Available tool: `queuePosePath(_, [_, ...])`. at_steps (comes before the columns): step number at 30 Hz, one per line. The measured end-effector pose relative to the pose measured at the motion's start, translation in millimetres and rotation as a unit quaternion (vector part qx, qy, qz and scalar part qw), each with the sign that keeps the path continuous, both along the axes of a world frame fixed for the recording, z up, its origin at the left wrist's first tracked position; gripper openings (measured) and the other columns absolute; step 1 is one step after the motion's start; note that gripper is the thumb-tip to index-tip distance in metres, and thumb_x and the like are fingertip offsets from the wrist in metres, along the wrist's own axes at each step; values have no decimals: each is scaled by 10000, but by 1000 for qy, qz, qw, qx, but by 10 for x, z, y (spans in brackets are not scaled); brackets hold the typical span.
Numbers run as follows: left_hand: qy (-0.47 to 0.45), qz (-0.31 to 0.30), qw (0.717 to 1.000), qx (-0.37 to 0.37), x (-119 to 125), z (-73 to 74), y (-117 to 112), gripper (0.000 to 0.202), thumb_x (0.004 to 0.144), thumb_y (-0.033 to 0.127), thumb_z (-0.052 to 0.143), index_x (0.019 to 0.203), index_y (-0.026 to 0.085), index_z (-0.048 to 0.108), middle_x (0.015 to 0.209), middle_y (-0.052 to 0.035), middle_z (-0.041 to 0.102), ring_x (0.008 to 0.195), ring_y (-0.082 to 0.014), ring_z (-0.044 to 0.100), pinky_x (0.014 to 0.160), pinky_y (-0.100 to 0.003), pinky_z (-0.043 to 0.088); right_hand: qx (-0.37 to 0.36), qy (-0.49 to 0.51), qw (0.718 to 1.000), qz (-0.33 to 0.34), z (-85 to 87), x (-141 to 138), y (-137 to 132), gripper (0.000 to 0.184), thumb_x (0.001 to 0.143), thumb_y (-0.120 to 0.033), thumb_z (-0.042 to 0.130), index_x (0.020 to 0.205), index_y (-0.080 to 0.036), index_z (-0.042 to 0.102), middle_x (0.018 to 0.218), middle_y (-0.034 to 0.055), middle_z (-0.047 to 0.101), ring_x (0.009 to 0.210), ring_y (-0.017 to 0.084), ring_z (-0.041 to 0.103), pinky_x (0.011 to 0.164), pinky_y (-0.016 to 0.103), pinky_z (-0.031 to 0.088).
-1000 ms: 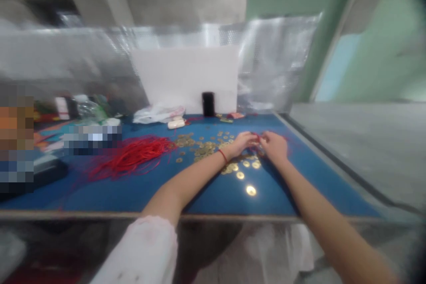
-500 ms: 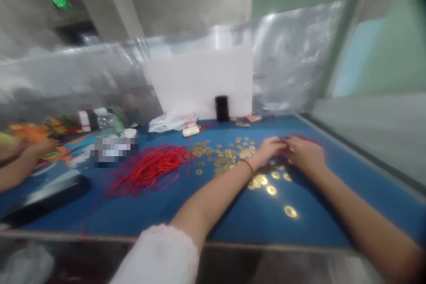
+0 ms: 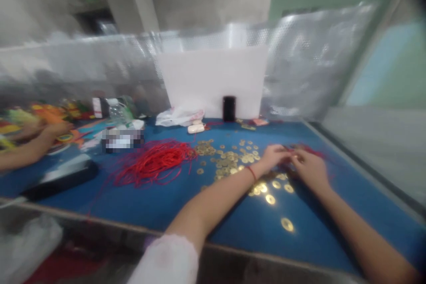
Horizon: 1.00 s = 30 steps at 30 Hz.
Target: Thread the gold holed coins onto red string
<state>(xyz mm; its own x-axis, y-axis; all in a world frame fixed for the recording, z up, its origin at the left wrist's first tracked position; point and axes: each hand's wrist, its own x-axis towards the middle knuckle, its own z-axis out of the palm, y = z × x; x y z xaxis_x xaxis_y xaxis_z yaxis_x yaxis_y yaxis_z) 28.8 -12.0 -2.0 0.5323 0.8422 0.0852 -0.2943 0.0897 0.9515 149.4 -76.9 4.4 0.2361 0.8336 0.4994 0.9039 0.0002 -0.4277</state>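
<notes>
Our left hand (image 3: 273,156) and right hand (image 3: 310,167) meet fingertip to fingertip low over the blue felt-covered table (image 3: 186,204), pinched together on a thin red cord (image 3: 311,151) that trails off toward the right; the picture is too blurred for us to tell whether a coin sits between the fingers. A thin red bracelet (image 3: 252,172) circles our left wrist. Just beneath and around both hands lies a scatter of round brass coins (image 3: 229,159), with a few spread nearer to us, one gold coin (image 3: 286,224) lying alone toward the table's near edge. To the left of the coins sits a loose bundle of red cords (image 3: 155,162). Beyond it, at the back of the table, we see a crumpled white plastic bag (image 3: 179,116), a small black cylinder (image 3: 229,108) standing against a white board (image 3: 213,82), and a flat black case (image 3: 61,179) near the left edge. At the far left another person's forearm (image 3: 23,154) rests by bright orange items (image 3: 49,113).
</notes>
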Motion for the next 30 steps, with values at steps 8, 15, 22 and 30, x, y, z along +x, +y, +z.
queuePosePath(8, [-14,6,1000,-3,-22,-53,40,267,581,280,785,693,116,606,602,2,603,551,-102,552,586,-236,427,18,142,989,30,27,-50,9,346,740,-422,508,811,-176,740,723,88,718,696,238,638,642,316,430])
queuePosePath(15, [-34,26,999,32,-41,-107,61,279,601,313,784,725,116,629,634,11,600,570,-81,539,598,-220,426,34,200,978,48,1,-48,34,320,735,-409,547,811,-165,739,696,79,705,708,233,632,642,306,444])
queuePosePath(22, [-68,-18,996,-50,-100,-28,27,320,595,275,816,757,126,584,659,-7,607,580,-101,584,604,-238,448,3,75,997,34,98,-140,37,296,791,-346,496,863,-179,729,786,81,717,756,234,636,667,308,421])
queuePosePath(30, [27,82,996,8,-83,20,153,103,699,174,668,700,141,571,549,34,548,497,-84,518,535,-211,415,-20,-12,999,33,96,-149,264,292,813,-305,491,901,-175,737,851,99,732,822,247,642,671,306,410])
